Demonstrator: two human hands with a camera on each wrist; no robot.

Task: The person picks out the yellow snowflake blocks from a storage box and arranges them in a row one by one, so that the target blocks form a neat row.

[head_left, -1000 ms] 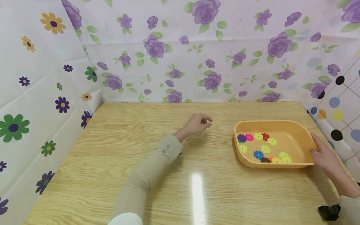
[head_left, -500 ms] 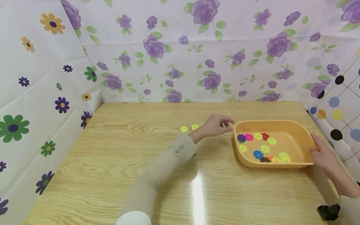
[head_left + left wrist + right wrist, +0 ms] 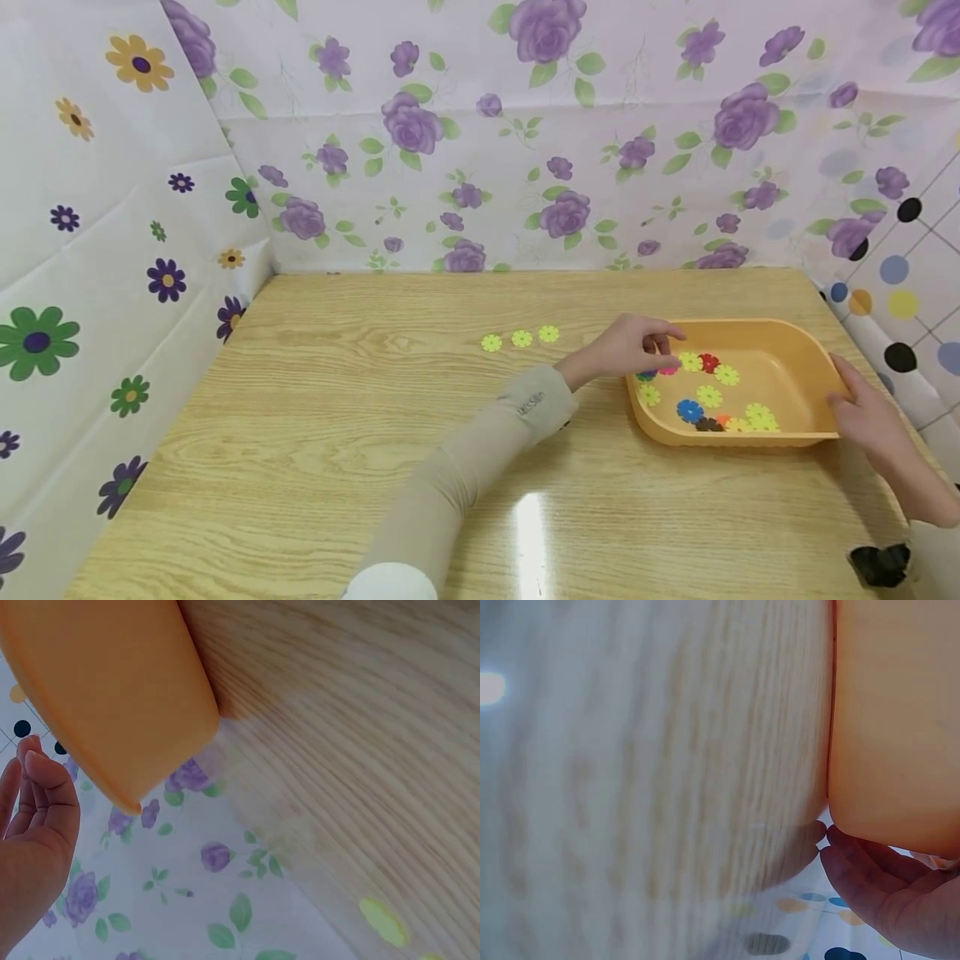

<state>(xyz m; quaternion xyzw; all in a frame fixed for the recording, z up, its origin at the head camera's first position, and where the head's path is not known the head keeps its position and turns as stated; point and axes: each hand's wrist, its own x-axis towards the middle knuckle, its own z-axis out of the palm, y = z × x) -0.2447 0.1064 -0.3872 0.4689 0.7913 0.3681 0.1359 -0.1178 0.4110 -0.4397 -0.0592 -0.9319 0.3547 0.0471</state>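
Note:
An orange plastic bin [image 3: 791,379] stands at the right of the table, with several small notched flower-shaped discs inside, among them a yellow disc [image 3: 708,397] and a blue disc [image 3: 690,411]. Over the bin's left end hovers my left hand [image 3: 632,343], fingers loosely bent. In the left wrist view that hand [image 3: 41,817] shows nothing between thumb and fingers, beside the bin's outer wall [image 3: 112,690]. My right hand [image 3: 870,417] grips the bin's right end, thumb at the rim. The right wrist view shows its fingers [image 3: 855,881] against the bin's outside.
Three yellow discs lie in a row on the wooden table [image 3: 300,433], left of the bin, the middle one [image 3: 522,338] among them. Flowered sheets [image 3: 450,192] hang behind and at the left. A dotted sheet [image 3: 900,333] hangs at the right. Light glares on the table.
My left hand has moved right from the table to above the bin's left end, uncovering the three yellow discs. The right hand and the bin have stayed in place.

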